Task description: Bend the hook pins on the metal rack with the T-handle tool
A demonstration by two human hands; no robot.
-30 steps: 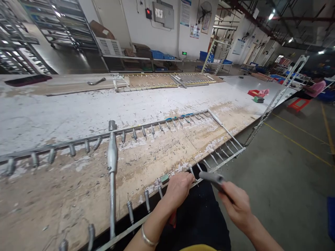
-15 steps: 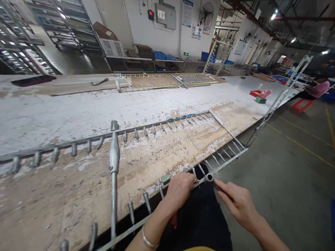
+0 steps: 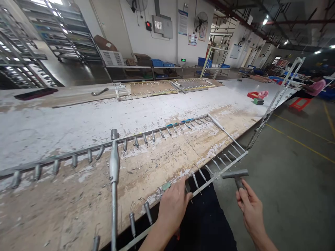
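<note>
A long metal frame [image 3: 146, 135] lies on the worktable, with rows of small grey pegs, some ending in thin wire hooks, along both side rails. Its near rail [image 3: 221, 173] overhangs the table edge above my lap. My left hand [image 3: 174, 200] is closed around this rail beside a peg [image 3: 195, 181]; its fingertips partly hide what they grip. In my right hand [image 3: 250, 205] is a T-shaped hammer [image 3: 237, 174] with a tubular metal head, held by its short handle. The head is just right of the near rail, and a narrow gap seems to part them.
A thick crossbar [image 3: 113, 162] spans the frame at left. A small green block [image 3: 165, 186] lies by the table edge. Farther off are a wrench [image 3: 99, 92], another frame [image 3: 149, 90], a red tray [image 3: 255, 94] and a leaning rack [image 3: 274, 101]. A seated person [image 3: 314, 85] is at far right.
My right hand has drawn the hammer right and away from the rail, and its head now shows side-on. My left hand has shifted slightly left and down along the rail. The view has tilted a little.
</note>
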